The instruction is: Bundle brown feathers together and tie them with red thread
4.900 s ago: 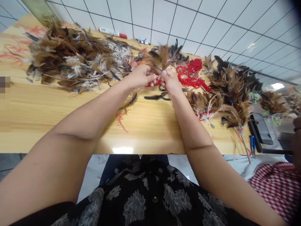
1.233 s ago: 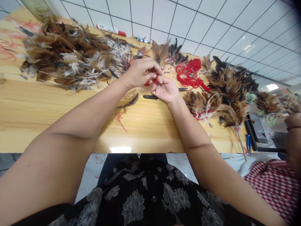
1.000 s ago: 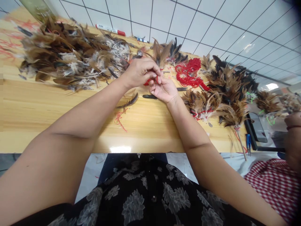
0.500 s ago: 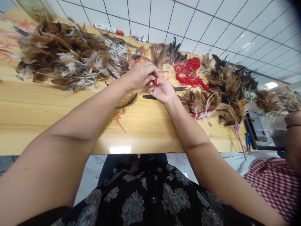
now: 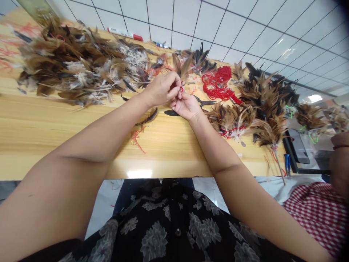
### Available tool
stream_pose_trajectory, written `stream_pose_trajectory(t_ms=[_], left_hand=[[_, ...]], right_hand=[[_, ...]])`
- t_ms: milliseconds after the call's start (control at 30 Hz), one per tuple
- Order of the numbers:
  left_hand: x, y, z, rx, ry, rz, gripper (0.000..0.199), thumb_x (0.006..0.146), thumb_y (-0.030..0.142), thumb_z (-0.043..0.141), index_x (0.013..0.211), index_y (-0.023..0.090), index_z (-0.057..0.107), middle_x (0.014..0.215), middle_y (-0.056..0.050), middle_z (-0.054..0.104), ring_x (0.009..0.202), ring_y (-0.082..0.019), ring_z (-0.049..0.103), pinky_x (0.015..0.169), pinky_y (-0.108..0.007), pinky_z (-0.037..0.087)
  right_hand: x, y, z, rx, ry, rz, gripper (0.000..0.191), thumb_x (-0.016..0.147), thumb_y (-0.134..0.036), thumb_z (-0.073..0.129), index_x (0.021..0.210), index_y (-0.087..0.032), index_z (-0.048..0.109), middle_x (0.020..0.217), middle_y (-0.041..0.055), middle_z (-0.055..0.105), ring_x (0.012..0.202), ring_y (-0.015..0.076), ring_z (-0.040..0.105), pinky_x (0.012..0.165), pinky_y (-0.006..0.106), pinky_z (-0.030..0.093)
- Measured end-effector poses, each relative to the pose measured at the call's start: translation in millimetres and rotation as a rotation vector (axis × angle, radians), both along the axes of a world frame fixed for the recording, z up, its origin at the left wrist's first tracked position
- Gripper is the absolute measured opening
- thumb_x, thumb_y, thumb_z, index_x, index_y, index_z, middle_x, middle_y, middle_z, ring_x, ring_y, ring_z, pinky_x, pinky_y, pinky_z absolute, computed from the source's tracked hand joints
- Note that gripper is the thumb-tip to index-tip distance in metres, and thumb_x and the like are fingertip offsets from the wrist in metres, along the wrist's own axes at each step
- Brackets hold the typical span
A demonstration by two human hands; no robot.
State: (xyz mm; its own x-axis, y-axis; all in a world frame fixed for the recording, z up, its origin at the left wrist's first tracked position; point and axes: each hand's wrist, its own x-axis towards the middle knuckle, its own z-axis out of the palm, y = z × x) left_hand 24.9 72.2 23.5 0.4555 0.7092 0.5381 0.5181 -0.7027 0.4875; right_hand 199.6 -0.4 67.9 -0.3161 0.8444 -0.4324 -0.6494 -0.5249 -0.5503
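My left hand (image 5: 165, 87) is closed, thumb and fingers pinching red string (image 5: 181, 88). Against it, palm up, my right hand (image 5: 187, 106) has its fingers curled in at the base of a small bunch of brown feathers (image 5: 184, 68). The feathers point away from me, just beyond the fingertips. Part of the string and the bunch's lower end are hidden by my fingers. Under my right hand lies a dark feather (image 5: 171, 113). Black scissors (image 5: 205, 103) lie right behind that hand, and a tangle of red string (image 5: 218, 84) sits farther back.
A big heap of loose feathers (image 5: 73, 65) covers the back left. Tied feather bunches (image 5: 231, 118) and a feather duster on a stick (image 5: 272, 134) lie to the right. Blue snips (image 5: 287, 165) rest by a black tray (image 5: 308, 171). Another person's arm (image 5: 339, 160) is at far right.
Both hands have shifted slightly left. The right hand has drawn a little off the scissors, so more of them shows. The red string now sits slightly higher between the fingertips.
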Motion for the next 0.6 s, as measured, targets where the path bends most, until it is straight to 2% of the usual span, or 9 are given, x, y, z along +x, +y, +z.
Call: stream_pose_trajectory(t_ms=[67, 133, 300, 433, 533, 600], left_hand=[[4, 0, -2.3, -0.012, -0.001, 0.038, 0.01, 0.116, 0.021, 0.072, 0.124, 0.026, 0.072, 0.105, -0.007, 0.083, 0.104, -0.032, 0.085, 0.103, -0.05, 0.067], [8, -1, -3.2, -0.035, -0.008, 0.072, 0.017, 0.114, 0.015, 0.067, 0.128, 0.024, 0.072, 0.108, -0.009, 0.084, 0.107, -0.034, 0.088, 0.107, -0.05, 0.067], [13, -7, -0.6, -0.078, -0.056, 0.112, 0.026, 0.112, 0.012, 0.065, 0.133, 0.023, 0.074, 0.116, -0.011, 0.086, 0.112, -0.035, 0.09, 0.114, -0.049, 0.069], [13, -11, 1.9, -0.131, -0.164, 0.099, 0.022, 0.115, 0.022, 0.07, 0.135, 0.025, 0.075, 0.112, -0.009, 0.086, 0.102, -0.031, 0.09, 0.108, -0.046, 0.072], [14, -11, 2.1, -0.208, -0.258, 0.038, 0.017, 0.118, 0.036, 0.07, 0.128, 0.025, 0.078, 0.098, -0.006, 0.084, 0.088, -0.029, 0.087, 0.096, -0.044, 0.074], [14, -9, 2.4, -0.285, -0.326, -0.012, 0.024, 0.116, 0.045, 0.071, 0.123, 0.024, 0.08, 0.093, -0.007, 0.084, 0.08, -0.028, 0.083, 0.087, -0.045, 0.073]], right_hand=[[-1, 2, -3.8, 0.017, -0.013, 0.0, 0.052, 0.133, -0.022, 0.057, 0.085, -0.026, 0.039, 0.065, -0.0081, 0.056, 0.063, 0.0108, 0.06, 0.058, 0.019, 0.046], [-1, 4, -8.1, 0.036, -0.023, 0.004, 0.053, 0.133, -0.026, 0.062, 0.085, -0.026, 0.039, 0.066, -0.0081, 0.056, 0.064, 0.0105, 0.06, 0.058, 0.018, 0.047], [-2, 7, -14.2, 0.078, -0.04, 0.007, 0.057, 0.134, -0.041, 0.067, 0.085, -0.027, 0.04, 0.067, -0.0084, 0.055, 0.064, 0.0105, 0.059, 0.059, 0.018, 0.048], [-2, 4, -8.6, 0.062, -0.035, 0.011, 0.06, 0.135, -0.048, 0.063, 0.085, -0.027, 0.038, 0.068, -0.0072, 0.054, 0.065, 0.0105, 0.059, 0.058, 0.017, 0.048], [-2, 0, -1.2, 0.032, -0.036, 0.008, 0.06, 0.133, -0.045, 0.068, 0.084, -0.027, 0.039, 0.069, -0.0069, 0.056, 0.067, 0.011, 0.059, 0.058, 0.017, 0.048], [-3, -3, 3.1, 0.019, -0.038, -0.005, 0.059, 0.132, -0.042, 0.072, 0.084, -0.027, 0.04, 0.07, -0.0072, 0.055, 0.067, 0.0114, 0.059, 0.058, 0.017, 0.047]])
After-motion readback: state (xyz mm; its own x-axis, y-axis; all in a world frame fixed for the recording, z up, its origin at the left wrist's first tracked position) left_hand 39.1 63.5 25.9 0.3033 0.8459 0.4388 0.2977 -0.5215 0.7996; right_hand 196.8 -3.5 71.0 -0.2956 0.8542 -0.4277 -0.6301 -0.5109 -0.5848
